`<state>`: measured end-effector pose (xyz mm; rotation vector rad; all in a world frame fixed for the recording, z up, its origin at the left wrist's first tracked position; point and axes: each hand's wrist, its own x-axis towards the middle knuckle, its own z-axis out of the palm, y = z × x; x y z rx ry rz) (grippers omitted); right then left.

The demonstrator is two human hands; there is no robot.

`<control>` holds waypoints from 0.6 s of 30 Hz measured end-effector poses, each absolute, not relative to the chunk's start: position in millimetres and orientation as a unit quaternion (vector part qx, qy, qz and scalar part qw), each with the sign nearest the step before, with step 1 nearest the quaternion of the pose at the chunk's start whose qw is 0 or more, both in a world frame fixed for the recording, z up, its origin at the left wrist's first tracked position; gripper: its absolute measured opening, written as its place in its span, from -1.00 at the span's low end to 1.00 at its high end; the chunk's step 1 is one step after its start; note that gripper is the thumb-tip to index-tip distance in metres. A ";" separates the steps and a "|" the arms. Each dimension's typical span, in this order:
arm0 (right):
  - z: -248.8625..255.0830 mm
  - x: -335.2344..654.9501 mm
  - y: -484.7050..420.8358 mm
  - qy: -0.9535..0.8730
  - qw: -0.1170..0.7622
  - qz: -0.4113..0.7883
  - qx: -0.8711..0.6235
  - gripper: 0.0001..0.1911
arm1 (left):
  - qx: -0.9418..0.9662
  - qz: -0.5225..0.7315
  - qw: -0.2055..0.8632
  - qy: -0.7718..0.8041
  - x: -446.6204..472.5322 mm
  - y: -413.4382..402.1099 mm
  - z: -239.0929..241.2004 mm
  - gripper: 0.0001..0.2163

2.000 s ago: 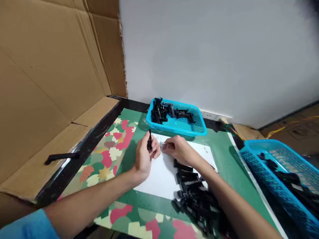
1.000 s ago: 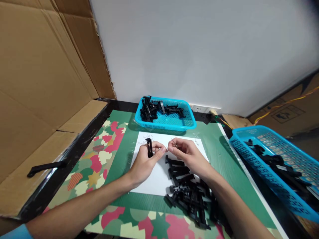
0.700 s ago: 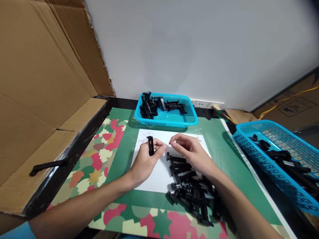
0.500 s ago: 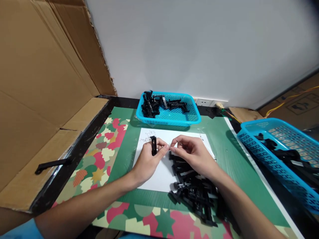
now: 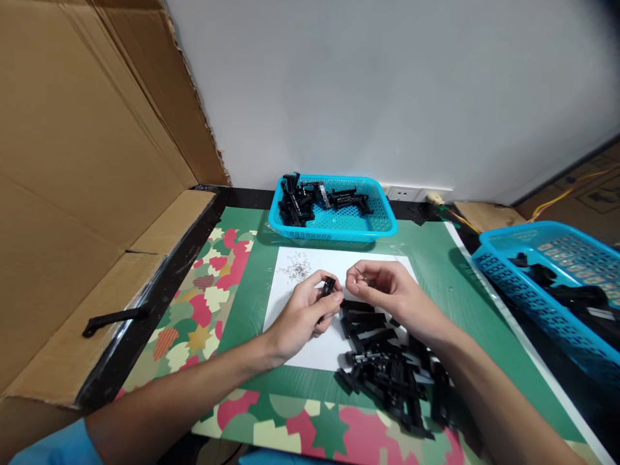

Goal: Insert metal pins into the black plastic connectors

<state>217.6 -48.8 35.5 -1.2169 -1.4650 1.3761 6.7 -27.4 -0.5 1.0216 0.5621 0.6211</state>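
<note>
My left hand (image 5: 306,314) is closed round a small black plastic part (image 5: 328,287), held over a white sheet of paper (image 5: 310,352). My right hand (image 5: 387,294) hovers just to the right of it, fingers pinched on a thin metal spring (image 5: 361,274). A little heap of such wire springs (image 5: 296,267) lies on the paper's far left corner. Below my right hand spreads a pile of black plastic parts (image 5: 387,368), partly over the paper's near right edge.
A small blue basket (image 5: 382,227) with black parts stands behind the paper. A bigger blue basket (image 5: 513,284) of parts sits at the right. Cardboard sheets (image 5: 87,161) wall off the left, and a black strip (image 5: 113,316) lies on the flap. A green mat (image 5: 436,278) covers the table.
The black part in my left hand has tipped from upright to lying low in the fingers. My right hand drew slightly away to the right. The view shifted, and the spring heap now shows.
</note>
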 end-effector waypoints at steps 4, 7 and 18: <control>34.1 218.1 -48.8 -0.573 0.383 0.543 -0.480 -0.58 | 0.460 0.291 0.791 0.277 5.9 -26.5 -1.0 -0.70; 30.9 218.2 -47.9 -0.582 0.380 0.535 -0.480 -0.58 | 0.470 0.298 0.776 0.298 5.7 -25.7 1.3 -0.68; 13.8 205.0 -49.5 -0.592 0.443 0.425 -0.522 -0.63 | 0.455 0.337 0.751 0.340 10.2 -26.0 4.0 -0.59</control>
